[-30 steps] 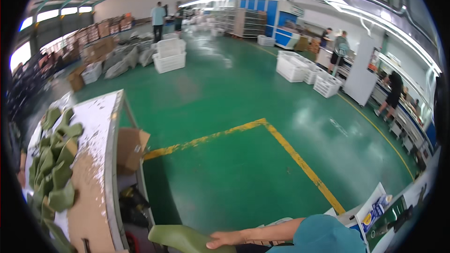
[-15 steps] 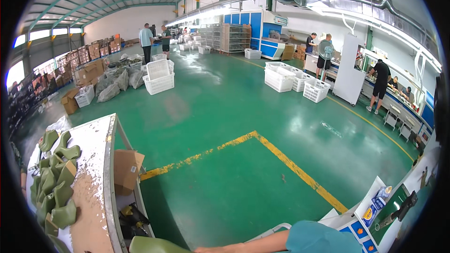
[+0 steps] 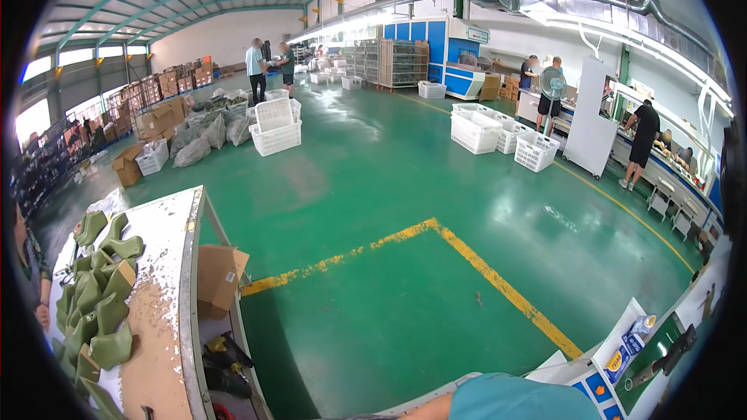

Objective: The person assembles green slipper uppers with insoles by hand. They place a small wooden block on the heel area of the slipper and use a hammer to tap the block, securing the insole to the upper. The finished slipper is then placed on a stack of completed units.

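Neither of my hands shows in the head view now. At the bottom edge, only part of my right forearm (image 3: pixel 430 407) and its teal sleeve (image 3: pixel 517 400) can be seen; the hand lies beyond the frame. To the left, a heap of olive-green curved, boot-like pieces (image 3: pixel 115 346) rests on a worn white-and-brown worktable (image 3: pixel 156 323). A co-worker's hand (image 3: pixel 43 313) is beside that heap at the far left.
Under the worktable are a cardboard box (image 3: pixel 220 276) and dark tools (image 3: pixel 227 365). A workbench with blue drawers (image 3: pixel 603 389) and packets (image 3: pixel 622 358) stands at lower right. White crates (image 3: pixel 276 138) and several people are farther off. Yellow lines (image 3: pixel 498 288) mark the green floor.
My right hand and the olive-green piece by it have dropped out of view at the bottom. The scene has shifted slightly rightward, and more of the co-worker at left shows.
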Available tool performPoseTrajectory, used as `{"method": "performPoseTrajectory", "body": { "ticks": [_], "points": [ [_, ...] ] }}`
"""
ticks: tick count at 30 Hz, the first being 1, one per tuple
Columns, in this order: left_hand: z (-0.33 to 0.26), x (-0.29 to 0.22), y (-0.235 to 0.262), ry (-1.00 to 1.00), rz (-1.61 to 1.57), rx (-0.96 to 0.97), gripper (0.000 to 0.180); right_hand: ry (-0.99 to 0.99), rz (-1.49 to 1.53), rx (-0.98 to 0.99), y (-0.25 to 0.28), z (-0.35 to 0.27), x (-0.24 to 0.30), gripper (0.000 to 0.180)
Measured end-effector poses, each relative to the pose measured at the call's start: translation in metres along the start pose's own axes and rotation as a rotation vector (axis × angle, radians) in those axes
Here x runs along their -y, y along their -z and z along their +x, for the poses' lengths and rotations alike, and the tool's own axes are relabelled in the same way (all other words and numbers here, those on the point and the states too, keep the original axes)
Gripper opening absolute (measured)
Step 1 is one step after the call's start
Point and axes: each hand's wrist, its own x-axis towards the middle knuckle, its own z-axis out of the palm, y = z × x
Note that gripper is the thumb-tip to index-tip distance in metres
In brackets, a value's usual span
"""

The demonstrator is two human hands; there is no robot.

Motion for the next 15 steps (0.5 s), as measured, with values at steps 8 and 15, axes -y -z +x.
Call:
{"method": "performPoseTrajectory", "body": {
  "ticks": [8, 15],
  "points": [
    [-0.010, 0.004, -0.002, 0.039, -0.051, -0.010, 0.063, 0.057, -0.549, -0.140, 0.005, -0.009, -0.019, 0.049],
    [-0.022, 0.018, 0.001, 0.055, -0.117, -0.031, 0.067, 0.102, -0.145, -0.309, 0.004, -0.015, -0.073, 0.046]
  ]
}}
